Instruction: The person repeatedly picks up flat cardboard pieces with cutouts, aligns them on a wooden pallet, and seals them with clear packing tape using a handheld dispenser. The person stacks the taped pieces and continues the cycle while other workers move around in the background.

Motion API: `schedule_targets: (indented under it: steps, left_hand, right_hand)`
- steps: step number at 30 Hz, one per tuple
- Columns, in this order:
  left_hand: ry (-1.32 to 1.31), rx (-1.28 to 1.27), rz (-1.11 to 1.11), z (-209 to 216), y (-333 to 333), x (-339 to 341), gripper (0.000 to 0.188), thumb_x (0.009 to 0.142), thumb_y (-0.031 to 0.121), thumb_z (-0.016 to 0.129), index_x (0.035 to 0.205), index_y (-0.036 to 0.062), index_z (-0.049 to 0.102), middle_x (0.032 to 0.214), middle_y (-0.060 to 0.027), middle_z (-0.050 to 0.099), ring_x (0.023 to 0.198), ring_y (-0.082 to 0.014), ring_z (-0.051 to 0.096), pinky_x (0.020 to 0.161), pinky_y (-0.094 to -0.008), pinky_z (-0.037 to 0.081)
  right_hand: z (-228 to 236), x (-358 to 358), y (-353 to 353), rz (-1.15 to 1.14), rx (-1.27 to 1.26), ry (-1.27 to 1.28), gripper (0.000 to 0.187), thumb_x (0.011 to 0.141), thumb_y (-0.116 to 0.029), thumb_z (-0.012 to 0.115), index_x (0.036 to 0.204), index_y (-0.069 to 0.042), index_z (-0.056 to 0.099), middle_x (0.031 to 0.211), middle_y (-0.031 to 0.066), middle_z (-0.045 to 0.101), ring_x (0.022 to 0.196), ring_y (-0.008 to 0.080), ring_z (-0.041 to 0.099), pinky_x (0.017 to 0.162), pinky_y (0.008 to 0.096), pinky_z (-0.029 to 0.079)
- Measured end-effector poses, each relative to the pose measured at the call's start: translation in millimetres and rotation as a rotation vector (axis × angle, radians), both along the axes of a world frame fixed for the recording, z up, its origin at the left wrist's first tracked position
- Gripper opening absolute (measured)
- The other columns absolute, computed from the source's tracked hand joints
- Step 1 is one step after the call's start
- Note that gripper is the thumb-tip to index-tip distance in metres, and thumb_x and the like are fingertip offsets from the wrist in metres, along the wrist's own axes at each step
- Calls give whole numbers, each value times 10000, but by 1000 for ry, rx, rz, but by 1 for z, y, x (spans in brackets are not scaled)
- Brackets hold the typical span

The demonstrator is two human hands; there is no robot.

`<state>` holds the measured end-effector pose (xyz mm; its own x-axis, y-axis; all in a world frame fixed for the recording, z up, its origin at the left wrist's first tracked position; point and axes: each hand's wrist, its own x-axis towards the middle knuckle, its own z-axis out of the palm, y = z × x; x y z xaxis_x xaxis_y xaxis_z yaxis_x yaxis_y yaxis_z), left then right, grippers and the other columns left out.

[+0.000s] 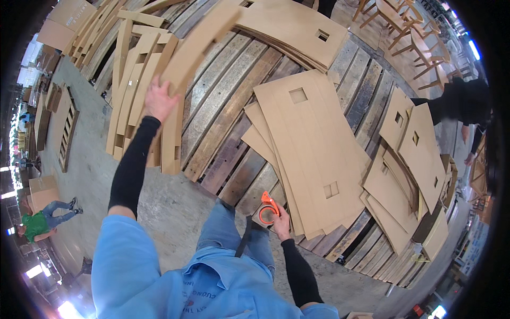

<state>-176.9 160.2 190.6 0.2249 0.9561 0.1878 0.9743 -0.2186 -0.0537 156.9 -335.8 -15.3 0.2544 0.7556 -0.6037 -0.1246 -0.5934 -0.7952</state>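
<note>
Left hand (161, 99), fingers spread, at boxy cardboard beam (199, 52) above rough slatted pallet (226, 114), grip unclear; right hand (282, 222) clutches ring-shaped orange dispenser (271, 202) by pallet's near edge; flat sheets (319, 143) stacked on pallet.

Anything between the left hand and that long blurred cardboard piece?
Nothing visible: the left hand overlaps the near end of the long cardboard piece in this view, though contact is unclear. The orange tape dispenser in the right hand is off that path.
</note>
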Motion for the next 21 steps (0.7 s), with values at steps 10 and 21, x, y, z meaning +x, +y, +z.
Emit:
schedule_targets:
  steps: [10,21]
  left_hand:
    - [-147,-216,-71,-121,-82,-7,608,845,346,779,1314,-4,616,1525,-280,440,1348,-453,477,1116,-527,416]
    - [-466,-701,-175,-198,-289,86,731,845,287,819,1408,-69,520,1481,-254,502,1394,-402,465,1173,-450,387]
  right_hand:
    - [-3,8,36,199,-73,-489,526,922,-147,651,1402,41,546,1327,261,637,1254,405,599,1099,428,457]
    - [-35,83,-96,-1142,-232,-34,724,852,-213,819,1433,81,503,1411,250,572,1278,362,569,1089,460,451]
